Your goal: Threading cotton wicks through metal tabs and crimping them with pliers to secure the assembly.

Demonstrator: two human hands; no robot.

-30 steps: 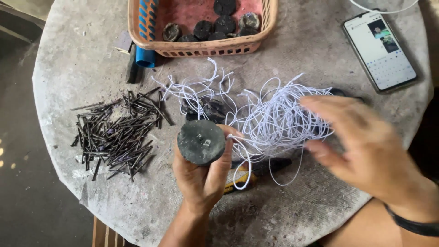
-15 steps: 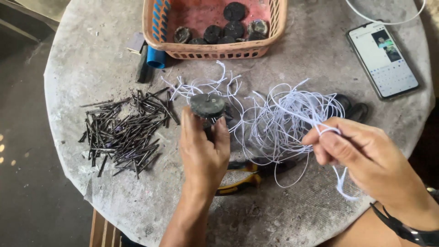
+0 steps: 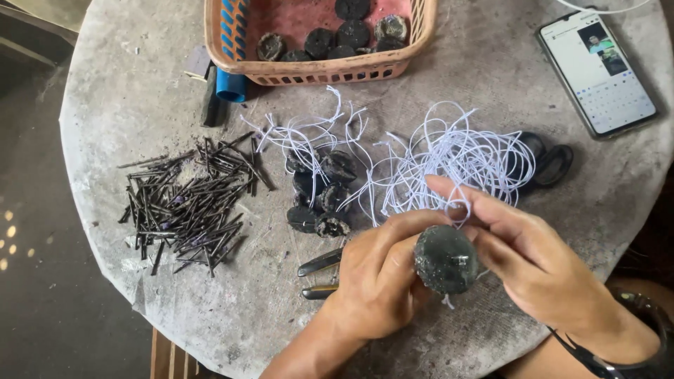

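Left hand (image 3: pixel 375 281) grips a black round lump (image 3: pixel 446 258) just below the white string tangle (image 3: pixel 456 161); right hand (image 3: pixel 540 270) pinches a strand beside it; nails (image 3: pixel 186 200) lie left of the tangle

L hand (image 3: pixel 379 281) is no longer holding the black disc (image 3: pixel 446 258) upright over the string pile as at 0.5 s ago; it is now gripping it lower, nearer the body, flat face up. R hand (image 3: pixel 540 263), which was apart at 1.0 s ago and pinching a loop of white string (image 3: pixel 456 161) at 0.5 s ago, is now meeting the disc, fingers touching its right edge w/ a strand between them. A short string end is now hanging below the disc.
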